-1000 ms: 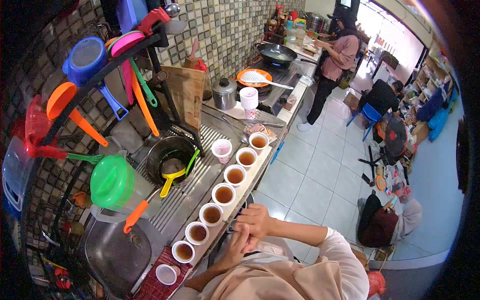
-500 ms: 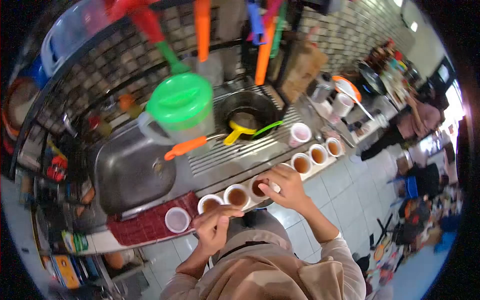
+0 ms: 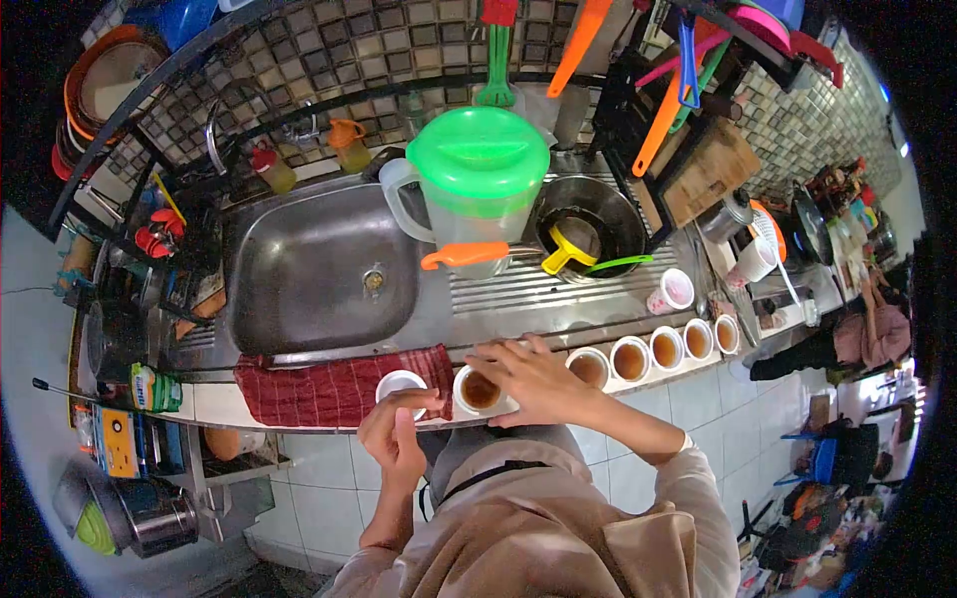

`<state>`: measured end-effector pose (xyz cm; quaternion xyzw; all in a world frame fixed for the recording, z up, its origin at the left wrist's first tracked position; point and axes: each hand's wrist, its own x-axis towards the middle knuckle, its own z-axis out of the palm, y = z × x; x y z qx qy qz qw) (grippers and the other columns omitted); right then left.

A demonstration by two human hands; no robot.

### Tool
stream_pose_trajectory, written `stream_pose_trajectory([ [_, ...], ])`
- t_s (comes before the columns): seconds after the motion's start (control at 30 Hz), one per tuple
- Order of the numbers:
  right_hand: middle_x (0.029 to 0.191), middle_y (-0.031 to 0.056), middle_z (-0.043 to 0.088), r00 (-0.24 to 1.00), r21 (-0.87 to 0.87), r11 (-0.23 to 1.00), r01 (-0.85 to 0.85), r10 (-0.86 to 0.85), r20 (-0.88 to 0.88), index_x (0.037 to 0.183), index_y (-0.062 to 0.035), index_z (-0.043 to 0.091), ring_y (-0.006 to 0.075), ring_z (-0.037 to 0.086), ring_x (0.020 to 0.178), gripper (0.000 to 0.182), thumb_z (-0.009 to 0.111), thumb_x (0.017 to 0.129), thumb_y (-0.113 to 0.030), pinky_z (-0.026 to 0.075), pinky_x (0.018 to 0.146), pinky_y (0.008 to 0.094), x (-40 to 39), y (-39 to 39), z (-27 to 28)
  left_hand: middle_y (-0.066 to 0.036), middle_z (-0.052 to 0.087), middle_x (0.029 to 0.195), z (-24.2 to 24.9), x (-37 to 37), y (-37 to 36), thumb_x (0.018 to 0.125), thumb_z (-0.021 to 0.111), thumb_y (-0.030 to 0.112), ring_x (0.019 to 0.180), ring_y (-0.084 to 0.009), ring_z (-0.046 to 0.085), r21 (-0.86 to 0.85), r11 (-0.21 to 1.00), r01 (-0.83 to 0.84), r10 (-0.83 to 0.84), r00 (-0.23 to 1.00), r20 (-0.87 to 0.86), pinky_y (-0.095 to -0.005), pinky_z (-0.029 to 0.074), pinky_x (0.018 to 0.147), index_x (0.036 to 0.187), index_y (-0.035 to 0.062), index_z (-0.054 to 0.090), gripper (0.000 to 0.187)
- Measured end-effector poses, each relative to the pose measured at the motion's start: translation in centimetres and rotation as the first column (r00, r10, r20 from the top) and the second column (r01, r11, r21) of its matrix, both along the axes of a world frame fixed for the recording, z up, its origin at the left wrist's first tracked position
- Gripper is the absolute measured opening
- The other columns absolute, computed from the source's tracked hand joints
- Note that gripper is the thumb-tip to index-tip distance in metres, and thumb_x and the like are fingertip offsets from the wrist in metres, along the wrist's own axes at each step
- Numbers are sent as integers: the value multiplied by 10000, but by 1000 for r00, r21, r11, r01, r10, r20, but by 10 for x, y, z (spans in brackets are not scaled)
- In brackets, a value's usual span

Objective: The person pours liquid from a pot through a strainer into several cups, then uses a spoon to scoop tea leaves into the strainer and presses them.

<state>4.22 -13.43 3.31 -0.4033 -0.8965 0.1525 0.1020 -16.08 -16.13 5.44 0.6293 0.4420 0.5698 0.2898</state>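
My left hand (image 3: 395,439) is at the front edge of a red checked cloth (image 3: 299,389). Its fingers are closed together at a white cup (image 3: 399,381), covering its near side. Right of this cup stands another white cup with brown liquid (image 3: 479,390). My right hand (image 3: 538,383) reaches over the row from the right, fingers and thumb spread beside that cup; what lies under the palm is hidden. Several more cups of brown liquid (image 3: 630,359) line the counter edge to the right. A pink-patterned cup (image 3: 671,291) stands behind them.
Behind the cups, a clear pitcher with a green lid (image 3: 478,164) stands between the steel sink (image 3: 319,269) and a dark pot (image 3: 623,214) holding a yellow strainer (image 3: 570,249). Orange-handled utensils hang above. A person (image 3: 872,334) is at the far right.
The view has shifted, with the counter now further left. My left hand has moved from the leftmost filled cup to the cup on the cloth; my right hand has moved left along the row.
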Motion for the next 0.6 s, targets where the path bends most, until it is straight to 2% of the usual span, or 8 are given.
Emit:
stream_pose_trajectory([
  [0.17,1192,124,440,994,8,999,-49,48,96,1246,-34,372,269,414,1113,835,725,572,-377,295,920,489,-14,8,-13,-132,629,718,2,1,8,832,404,87,691,-239,614,34,998,44,-42,998,-41,-308,461,666,728,-35,605,257],
  [0.23,1146,98,487,985,-63,997,-55,64,158,1229,-48,405,245,464,1071,786,716,574,-352,311,920,447,-17,10,-13,-130,629,720,1,2,10,825,406,82,691,-241,614,37,998,60,-57,996,-68,-307,459,667,726,-32,606,250],
  [0.47,1065,104,523,985,-94,995,-42,56,162,1155,-13,471,245,514,988,738,723,534,-323,335,896,412,-20,16,-11,-126,631,739,-9,-2,14,820,404,86,691,-241,610,23,996,85,-84,996,-22,-317,454,663,723,-22,612,254],
  [0.53,1046,97,526,990,-24,999,-45,48,136,1140,-15,482,239,512,979,725,720,523,-311,339,882,410,-20,15,-12,-128,631,740,-11,-3,14,819,404,86,691,-242,610,11,997,82,-81,996,-24,-319,453,661,721,-22,612,254],
  [0.6,1050,94,524,988,-32,999,-36,40,149,1148,-19,476,235,509,983,725,717,529,-310,336,882,408,-19,17,-8,-130,630,738,-14,-5,14,813,404,79,690,-241,610,2,996,85,-85,996,-2,-317,452,660,719,-24,612,250],
])
